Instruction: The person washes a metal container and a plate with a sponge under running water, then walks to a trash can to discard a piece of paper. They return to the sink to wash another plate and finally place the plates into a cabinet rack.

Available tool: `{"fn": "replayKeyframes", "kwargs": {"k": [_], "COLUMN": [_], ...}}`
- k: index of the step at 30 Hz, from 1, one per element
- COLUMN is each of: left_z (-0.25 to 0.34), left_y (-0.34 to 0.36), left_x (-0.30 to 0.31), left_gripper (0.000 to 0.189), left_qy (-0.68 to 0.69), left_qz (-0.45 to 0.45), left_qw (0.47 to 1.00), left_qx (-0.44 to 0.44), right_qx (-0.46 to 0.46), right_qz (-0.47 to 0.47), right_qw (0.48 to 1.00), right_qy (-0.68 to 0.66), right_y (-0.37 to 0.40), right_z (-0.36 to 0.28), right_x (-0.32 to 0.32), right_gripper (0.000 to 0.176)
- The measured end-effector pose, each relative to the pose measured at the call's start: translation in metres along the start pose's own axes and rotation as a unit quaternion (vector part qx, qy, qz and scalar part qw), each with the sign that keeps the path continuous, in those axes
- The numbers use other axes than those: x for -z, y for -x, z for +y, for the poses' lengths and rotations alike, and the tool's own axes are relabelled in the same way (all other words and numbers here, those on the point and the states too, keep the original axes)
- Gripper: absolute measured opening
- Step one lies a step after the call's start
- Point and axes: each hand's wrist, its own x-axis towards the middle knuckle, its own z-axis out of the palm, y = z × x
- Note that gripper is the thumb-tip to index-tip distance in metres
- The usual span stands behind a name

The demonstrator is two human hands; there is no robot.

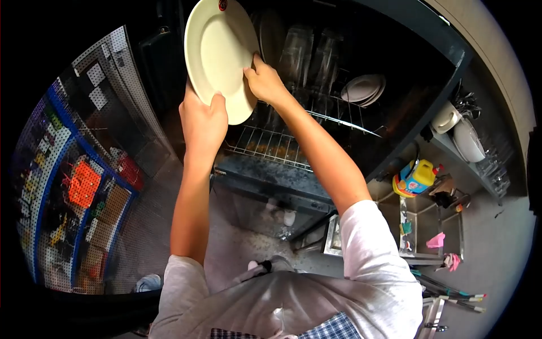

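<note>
A cream oval plate [221,53] with a small red mark near its far rim is tilted up in front of me, held in both hands. My left hand [204,121] grips the near rim, its thumb on the face and its other fingers hidden behind. At the right rim, my right hand [264,80] closes with thumb and finger. Beyond the plate, a dark cabinet stands open with a wire rack [271,148] inside. Clear glasses [296,53] stand on the rack beside my right hand, and small white plates [363,89] lie farther right.
On the right, a steel sink [430,226] has a yellow jug [418,178] and a pink cloth [436,241] by it. A wall shelf holds white bowls [468,140] and glassware. To the left, a perforated panel [132,85] stands near blue-edged shelving with an orange basket [84,183].
</note>
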Motion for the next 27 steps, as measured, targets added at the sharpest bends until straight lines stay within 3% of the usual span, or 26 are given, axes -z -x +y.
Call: {"fn": "replayKeyframes", "kwargs": {"k": [7,15,16,20,23,27], "left_z": [0.001,-0.004,-0.005,-0.008,-0.009,-0.012], "left_y": [-0.011,-0.023,-0.024,-0.027,-0.03,-0.032], "left_x": [-0.011,-0.014,-0.016,-0.021,-0.025,-0.03], "left_gripper": [0.038,0.038,0.037,0.036,0.04,0.046], "left_qy": [-0.012,-0.018,-0.021,-0.028,-0.043,-0.056], "left_qz": [0.003,0.002,0.002,0.0,-0.01,-0.01], "left_qw": [1.0,1.0,1.0,0.999,0.998,0.997], "left_qx": [-0.008,-0.004,-0.015,-0.033,-0.042,-0.052], "right_qx": [-0.019,0.042,-0.097,-0.188,-0.158,-0.12], "right_qz": [-0.036,-0.126,-0.173,-0.259,-0.244,-0.213], "right_qw": [0.999,0.976,0.976,0.946,0.955,0.965], "right_qy": [0.007,0.173,0.087,0.048,-0.057,-0.097], "right_y": [-0.005,-0.029,-0.027,-0.053,-0.043,-0.037], "right_z": [-0.009,0.0,-0.019,-0.011,-0.031,-0.054], "right_x": [0.012,0.033,0.042,0.045,0.057,0.068], "right_gripper": [0.045,0.051,0.051,0.052,0.052,0.049]}}
